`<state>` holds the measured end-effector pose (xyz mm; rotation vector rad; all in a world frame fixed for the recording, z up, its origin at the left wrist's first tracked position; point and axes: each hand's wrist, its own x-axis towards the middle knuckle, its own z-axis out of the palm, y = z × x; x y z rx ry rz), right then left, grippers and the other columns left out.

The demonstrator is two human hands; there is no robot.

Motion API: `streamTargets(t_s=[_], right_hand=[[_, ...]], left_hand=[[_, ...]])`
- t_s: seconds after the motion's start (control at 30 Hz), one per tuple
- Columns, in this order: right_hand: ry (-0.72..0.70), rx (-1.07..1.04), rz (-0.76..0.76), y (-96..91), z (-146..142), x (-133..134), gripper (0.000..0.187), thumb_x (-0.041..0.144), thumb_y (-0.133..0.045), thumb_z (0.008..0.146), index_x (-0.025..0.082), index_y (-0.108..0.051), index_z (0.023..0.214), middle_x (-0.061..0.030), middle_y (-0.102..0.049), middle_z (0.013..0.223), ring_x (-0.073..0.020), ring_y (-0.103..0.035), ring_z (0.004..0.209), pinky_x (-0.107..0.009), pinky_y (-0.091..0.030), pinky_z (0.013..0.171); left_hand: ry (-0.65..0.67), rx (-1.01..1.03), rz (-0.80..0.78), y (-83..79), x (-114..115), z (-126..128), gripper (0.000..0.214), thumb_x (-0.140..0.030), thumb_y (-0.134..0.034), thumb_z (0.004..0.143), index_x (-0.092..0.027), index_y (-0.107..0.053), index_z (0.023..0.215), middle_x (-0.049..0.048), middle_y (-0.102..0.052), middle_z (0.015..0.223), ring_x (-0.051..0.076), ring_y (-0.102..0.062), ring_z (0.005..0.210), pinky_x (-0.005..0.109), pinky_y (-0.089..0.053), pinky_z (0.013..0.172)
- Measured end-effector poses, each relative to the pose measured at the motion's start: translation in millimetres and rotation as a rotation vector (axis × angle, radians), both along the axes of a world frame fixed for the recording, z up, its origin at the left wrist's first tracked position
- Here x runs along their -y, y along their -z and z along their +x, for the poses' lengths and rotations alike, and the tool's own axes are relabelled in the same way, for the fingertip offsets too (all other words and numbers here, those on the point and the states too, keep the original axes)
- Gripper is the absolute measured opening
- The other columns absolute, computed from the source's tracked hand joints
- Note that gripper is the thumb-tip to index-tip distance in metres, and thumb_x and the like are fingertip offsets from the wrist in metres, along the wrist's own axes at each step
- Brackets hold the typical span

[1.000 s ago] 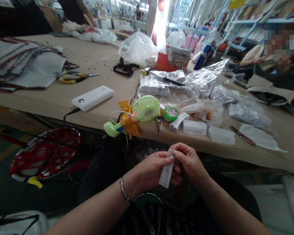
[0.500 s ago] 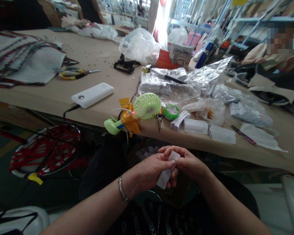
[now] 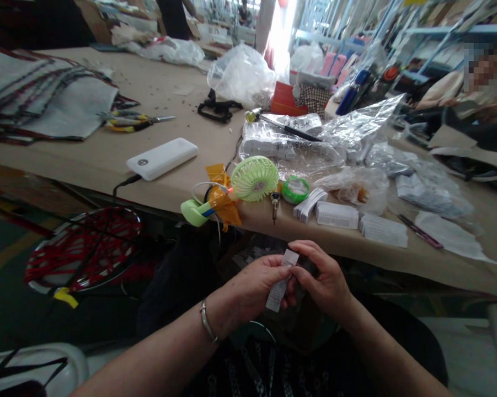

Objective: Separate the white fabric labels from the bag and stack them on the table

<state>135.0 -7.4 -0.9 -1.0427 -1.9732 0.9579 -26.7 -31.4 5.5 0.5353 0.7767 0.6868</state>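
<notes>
Low in front of the table edge, my left hand [image 3: 258, 284] pinches a small white printed label [image 3: 277, 295] between thumb and fingers. The label stands slanted, its upper end poking out above my thumb. My right hand [image 3: 325, 278] is close beside it, index finger and thumb spread apart, the thumb tip near the label and my left thumb. Its other fingers are partly hidden. On the table edge above lie stacks of similar labels [image 3: 336, 215], a round green-rimmed container [image 3: 295, 189] and a screwdriver-like tool [image 3: 274, 208] with its thin tip pointing at me.
A green fan [image 3: 254, 179] is taped to the table edge, near a white power bank [image 3: 163, 159]. Further off are pliers [image 3: 128, 121], clear plastic packages [image 3: 289, 146] and a seam-ripper-like tool [image 3: 420, 231]. A red-corded stool [image 3: 83, 251] stands left. Another person sits at the right.
My right hand has loosened: its index finger and thumb have spread apart and drawn slightly off the label. My left hand keeps hold of the label. The view has shifted slightly.
</notes>
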Motion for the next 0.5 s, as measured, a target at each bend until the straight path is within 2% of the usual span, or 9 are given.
streamTargets(t_s=[0.07,0.2,0.37,0.5], right_hand=[[0.020,0.117,0.169,-1.5,0.1,0.3,0.035,0.026,-0.055,0.081,0.020,-0.054,0.115,-0.0100,-0.054,0.115,-0.0224,-0.051,0.108,-0.038,-0.042,0.094],[-0.009,0.209,0.276,-1.1,-1.9,-0.4,0.031,0.026,-0.050,0.085,0.019,-0.055,0.114,-0.0098,-0.057,0.109,-0.0220,-0.052,0.105,-0.038,-0.045,0.090],[0.019,0.194,0.246,1.6,-5.4,0.1,0.033,0.026,-0.050,0.085,0.019,-0.053,0.116,-0.0100,-0.058,0.110,-0.0221,-0.053,0.105,-0.039,-0.045,0.090],[-0.010,0.134,0.111,1.6,-7.8,-0.1,0.032,0.027,-0.052,0.084,0.021,-0.055,0.115,-0.0083,-0.059,0.109,-0.0209,-0.055,0.102,-0.037,-0.044,0.091]], left_hand=[[-0.005,-0.003,0.011,0.4,-0.7,-0.8,0.020,-0.033,-0.058,0.076,-0.014,-0.055,0.077,-0.0023,-0.053,0.055,0.008,-0.053,0.046,0.018,-0.037,0.042],[-0.009,-0.012,0.021,0.9,-1.2,-0.7,0.022,-0.034,-0.060,0.075,-0.013,-0.055,0.078,-0.0021,-0.052,0.055,0.008,-0.052,0.045,0.018,-0.036,0.042],[-0.036,-0.016,0.026,-0.2,-1.0,-1.8,0.021,-0.034,-0.060,0.074,-0.014,-0.054,0.074,-0.0024,-0.052,0.055,0.008,-0.052,0.046,0.018,-0.036,0.043],[-0.065,-0.049,0.025,1.9,-0.2,-3.2,0.016,-0.030,-0.056,0.076,-0.014,-0.053,0.074,-0.0034,-0.050,0.055,0.007,-0.050,0.044,0.019,-0.036,0.043]])
